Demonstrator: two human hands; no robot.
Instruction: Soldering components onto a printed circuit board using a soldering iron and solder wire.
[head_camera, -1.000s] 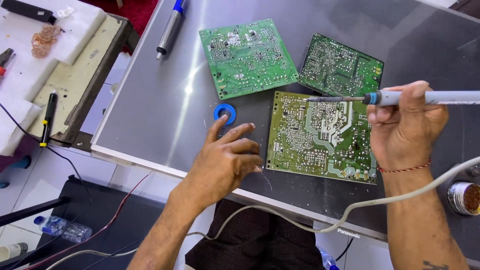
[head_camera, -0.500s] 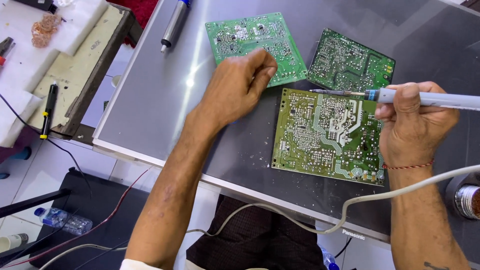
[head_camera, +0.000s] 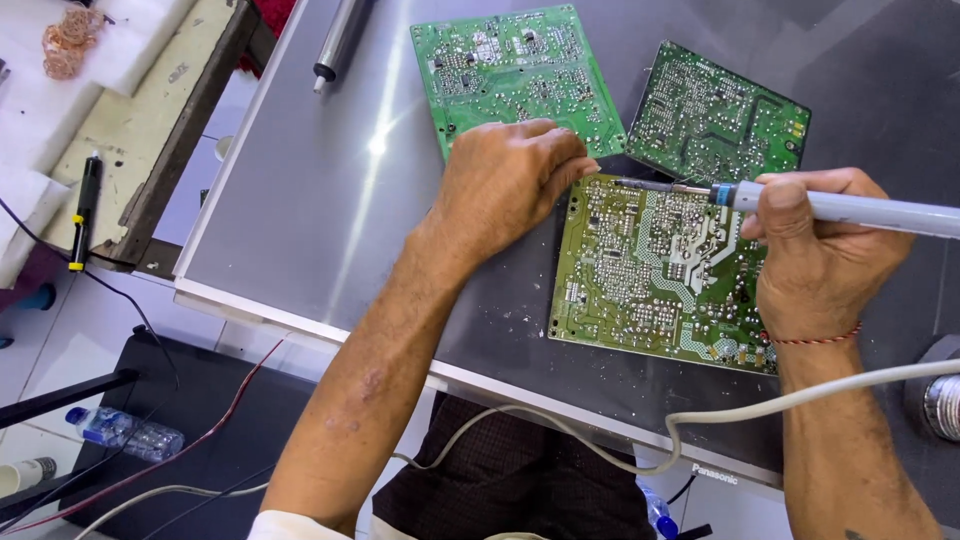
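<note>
My right hand (head_camera: 815, 260) is shut on a grey soldering iron (head_camera: 860, 210). Its metal tip lies over the top left corner of a yellow-green circuit board (head_camera: 650, 280), which rests solder side up on a grey metal panel (head_camera: 320, 200). My left hand (head_camera: 505, 185) rests at that same corner, palm down, with its fingertips pinched together right beside the tip. Whatever is between those fingers is hidden. The iron's white cable (head_camera: 760, 410) runs along the panel's front edge.
A bright green board (head_camera: 510, 70) and a dark green board (head_camera: 715, 115) lie behind the yellow-green one. A metal cylinder tool (head_camera: 338, 40) lies at the back. A black-and-yellow tool (head_camera: 83, 210) sits on the left bench. A water bottle (head_camera: 125, 430) is on the floor.
My left hand has moved from the panel by a small blue spool up to the board's top left corner. The spool is no longer in sight. My right hand has held the iron almost still.
</note>
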